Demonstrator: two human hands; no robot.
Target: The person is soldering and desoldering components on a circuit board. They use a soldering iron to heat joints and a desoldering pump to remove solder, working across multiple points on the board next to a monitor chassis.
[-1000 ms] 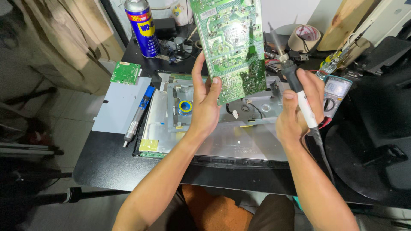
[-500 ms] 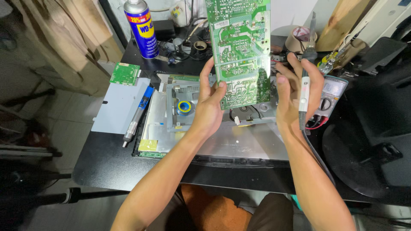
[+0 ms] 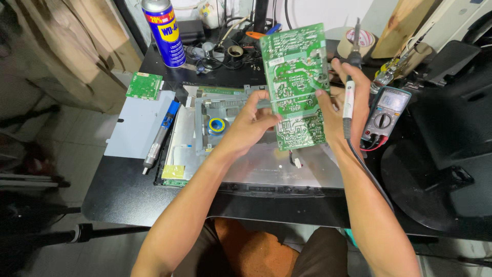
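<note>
Both forearms reach forward over the desk, and the left hand (image 3: 251, 123) curls at the lower left edge of the green circuit board (image 3: 297, 84), its fingertips pinching that edge with the thumb at the front. The right hand (image 3: 343, 110) closes on the board's right edge with its thumb on the face, and the same hand keeps a white-handled soldering iron (image 3: 350, 82) tucked upright between its fingers, tip up, the cord trailing down past the wrist. The board is held raised and nearly upright above the opened metal chassis (image 3: 246, 154) lying on the black desk (image 3: 123, 190). Left of the board lie a small green board (image 3: 144, 85) and a blue-handled tool (image 3: 160, 136); a blue and yellow spray can (image 3: 164, 32) stands behind them. Right of the board sits a multimeter (image 3: 385, 114). The board shows its solder side, green with pale traces and many silver joints.
</note>
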